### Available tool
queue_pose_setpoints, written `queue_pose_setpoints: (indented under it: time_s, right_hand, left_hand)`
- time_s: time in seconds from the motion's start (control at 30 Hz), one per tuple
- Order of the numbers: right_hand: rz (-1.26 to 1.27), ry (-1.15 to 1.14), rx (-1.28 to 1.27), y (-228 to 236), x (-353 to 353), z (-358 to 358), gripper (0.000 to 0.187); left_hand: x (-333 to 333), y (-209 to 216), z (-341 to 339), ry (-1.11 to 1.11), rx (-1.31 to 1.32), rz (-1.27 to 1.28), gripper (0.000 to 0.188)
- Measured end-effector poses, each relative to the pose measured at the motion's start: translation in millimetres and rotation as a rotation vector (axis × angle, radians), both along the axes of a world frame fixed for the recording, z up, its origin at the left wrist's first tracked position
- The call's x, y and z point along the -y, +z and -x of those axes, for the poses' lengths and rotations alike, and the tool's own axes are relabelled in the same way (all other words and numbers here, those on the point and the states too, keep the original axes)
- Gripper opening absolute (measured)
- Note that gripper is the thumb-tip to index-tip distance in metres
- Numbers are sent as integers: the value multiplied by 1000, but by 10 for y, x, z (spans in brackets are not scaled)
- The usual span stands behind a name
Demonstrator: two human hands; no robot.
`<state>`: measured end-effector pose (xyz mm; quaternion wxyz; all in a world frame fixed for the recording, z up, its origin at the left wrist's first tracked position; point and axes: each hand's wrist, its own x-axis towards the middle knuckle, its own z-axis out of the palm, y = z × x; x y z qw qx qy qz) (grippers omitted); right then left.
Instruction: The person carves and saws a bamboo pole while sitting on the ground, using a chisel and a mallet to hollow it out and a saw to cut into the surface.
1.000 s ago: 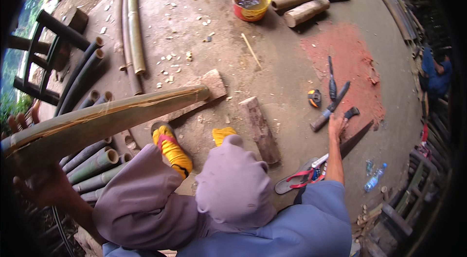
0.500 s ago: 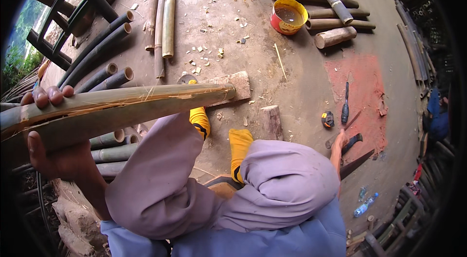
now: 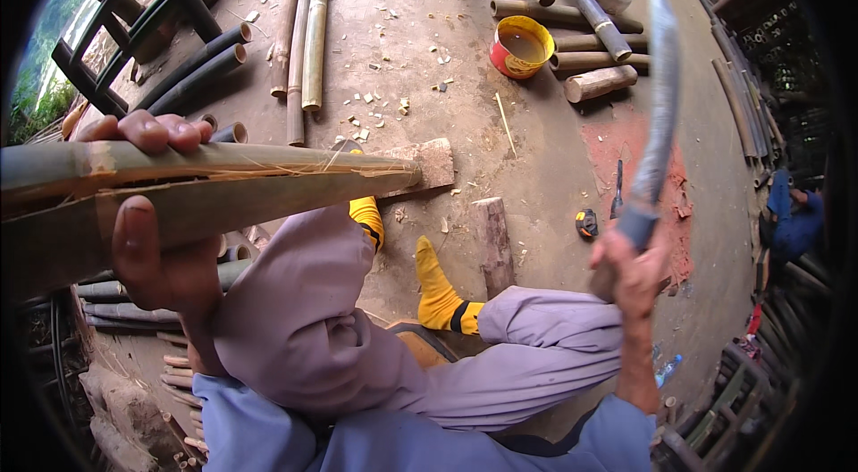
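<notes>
My left hand (image 3: 170, 271) is closed around a thick green bamboo pole (image 3: 246, 214), fingers over the top and thumb below. A long crack with frayed fibres runs along the pole. Its tapering far end meets a pale wooden block (image 3: 435, 161) on the ground. My right hand (image 3: 633, 271) grips a machete (image 3: 659, 96) by its handle, the curved blade upright and slightly blurred, apart from the bamboo. A yellow and black tape measure (image 3: 586, 223) and a dark-handled tool (image 3: 618, 190) lie beyond that hand, beside or on a red patch (image 3: 608, 146).
A red and yellow bucket (image 3: 502, 59) of murky liquid stands ahead, near bamboo lengths (image 3: 590, 38) and a short log (image 3: 601, 85). More poles (image 3: 315, 34) lie ahead left. A wooden stump (image 3: 493, 244) is by my yellow-socked foot (image 3: 438, 289). Someone in blue (image 3: 791, 217) is far right.
My right hand has come up from the red patch with the machete raised. My left hand and the near part of the bamboo appear farther right and higher. My right knee has dropped outward.
</notes>
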<state>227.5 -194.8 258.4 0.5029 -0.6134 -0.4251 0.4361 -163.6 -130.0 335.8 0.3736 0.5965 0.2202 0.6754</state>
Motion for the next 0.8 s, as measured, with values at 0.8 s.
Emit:
queue_pose_setpoints:
  time_s: [0.8]
  right_hand:
    - [273,496,380,-2211,-401,1615,35]
  left_hand:
    - [556,-171,1234,-24,227,190,26]
